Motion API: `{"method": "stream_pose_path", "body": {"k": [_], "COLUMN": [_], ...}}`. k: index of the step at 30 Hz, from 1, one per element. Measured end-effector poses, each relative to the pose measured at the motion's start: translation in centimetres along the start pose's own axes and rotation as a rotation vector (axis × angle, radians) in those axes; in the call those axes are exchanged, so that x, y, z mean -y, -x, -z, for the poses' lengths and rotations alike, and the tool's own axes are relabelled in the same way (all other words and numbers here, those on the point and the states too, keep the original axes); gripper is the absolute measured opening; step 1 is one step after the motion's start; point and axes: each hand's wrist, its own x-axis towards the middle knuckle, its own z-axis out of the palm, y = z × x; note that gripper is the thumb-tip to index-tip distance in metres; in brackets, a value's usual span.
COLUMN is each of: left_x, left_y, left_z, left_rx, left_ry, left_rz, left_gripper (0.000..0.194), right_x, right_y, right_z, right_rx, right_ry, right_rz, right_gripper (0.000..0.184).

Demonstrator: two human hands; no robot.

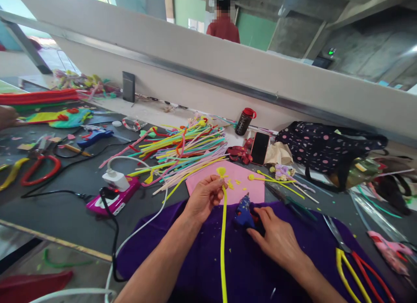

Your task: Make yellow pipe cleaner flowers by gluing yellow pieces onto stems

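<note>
My left hand (206,198) pinches a fuzzy yellow pipe cleaner (223,246) just below its tufted, flower-like top. The long stem hangs down over a purple cloth (190,268). To the right, my right hand (276,238) has its thumb and fingers closed around the back of a blue glue gun (243,212), whose tip points away from me. Under the tuft lies a pink sheet (203,181) with yellow fuzzy scraps on it. Several yellow stems (280,180) lie at the sheet's right edge.
A pile of coloured pipe cleaners (182,146) lies behind the sheet. Scissors (347,251) lie at right, pliers (299,209) nearer. A pink power strip (119,201) with cords stands left. A phone (259,148), bottle (244,122) and dotted bag (312,146) line the back. Another person's hand (8,117) shows far left.
</note>
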Motion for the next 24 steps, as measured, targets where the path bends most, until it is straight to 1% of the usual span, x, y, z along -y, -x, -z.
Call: {"method": "stream_pose_path", "body": {"k": [3, 5, 7, 11, 14, 18, 21, 24], "left_x": [-0.2, -0.2, -0.2, 0.0, 0.2, 0.3, 0.3, 0.3], "left_y": [0.0, 0.0, -0.1, -0.4, -0.7, -0.8, -0.7, -0.6], "left_z": [0.0, 0.0, 0.0, 0.3, 0.6, 0.6, 0.4, 0.3], "left_rx": [-0.012, 0.002, 0.010, -0.006, -0.009, -0.003, -0.015, -0.002], "left_ry": [0.002, -0.010, -0.026, -0.049, -0.062, -0.106, -0.142, -0.150], "left_rz": [0.005, 0.010, 0.028, 0.043, 0.039, 0.050, 0.057, 0.054], "left_gripper": [0.016, 0.015, 0.015, 0.015, 0.016, 0.017, 0.018, 0.018], "right_x": [-0.6, -1.2, -1.8, -2.3, -1.9, -0.8, -0.2, 0.2], "right_y": [-1.2, -3.2, -5.7, -10.6, -12.8, -14.2, -14.7, -15.1], "right_z": [2.0, 2.8, 3.0, 1.9, 0.9, -0.2, -0.9, -1.2], "right_rx": [-0.054, -0.035, 0.004, 0.093, 0.137, 0.184, 0.204, 0.214], "right_ry": [-0.018, -0.066, -0.099, -0.078, -0.075, -0.041, 0.004, 0.053], "right_rz": [0.065, 0.115, 0.167, 0.249, 0.296, 0.316, 0.312, 0.304], "right_gripper": [0.024, 0.021, 0.020, 0.021, 0.021, 0.023, 0.022, 0.022]}}
